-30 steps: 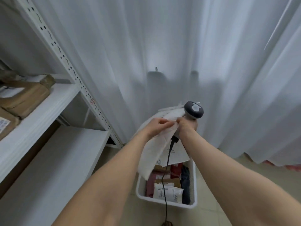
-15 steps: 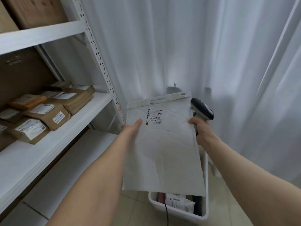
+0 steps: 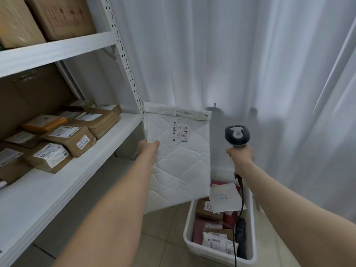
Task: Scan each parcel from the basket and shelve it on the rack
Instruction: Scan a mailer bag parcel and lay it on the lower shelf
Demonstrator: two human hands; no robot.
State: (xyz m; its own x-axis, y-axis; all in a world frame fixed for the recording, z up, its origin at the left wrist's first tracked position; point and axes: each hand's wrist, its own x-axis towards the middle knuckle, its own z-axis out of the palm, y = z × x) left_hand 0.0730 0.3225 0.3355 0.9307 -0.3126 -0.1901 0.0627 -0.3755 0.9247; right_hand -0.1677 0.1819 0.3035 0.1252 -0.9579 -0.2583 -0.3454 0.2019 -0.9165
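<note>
My left hand (image 3: 148, 148) pinches the left edge of a white padded mailer (image 3: 179, 160), held upright with its label facing me, just right of the rack's post. My right hand (image 3: 240, 156) grips the handle of a grey barcode scanner (image 3: 237, 136), held apart from the mailer on its right, its black cable hanging down into the basket. Below on the floor stands the white basket (image 3: 187, 239) with several parcels in brown, red and white wrapping. The white rack (image 3: 92, 151) on the left carries several brown parcels (image 3: 67, 137) on its middle shelf.
Large cardboard boxes (image 3: 57, 16) fill the rack's top shelf. A white curtain (image 3: 231, 54) hangs behind everything. The front part of the middle shelf (image 3: 48, 189) is bare. Beige floor tiles (image 3: 159, 237) lie between rack and basket.
The mailer was unfolded from both hands and now hangs from my left hand alone. My right hand with the scanner has moved right, away from it. The view swung left toward the rack.
</note>
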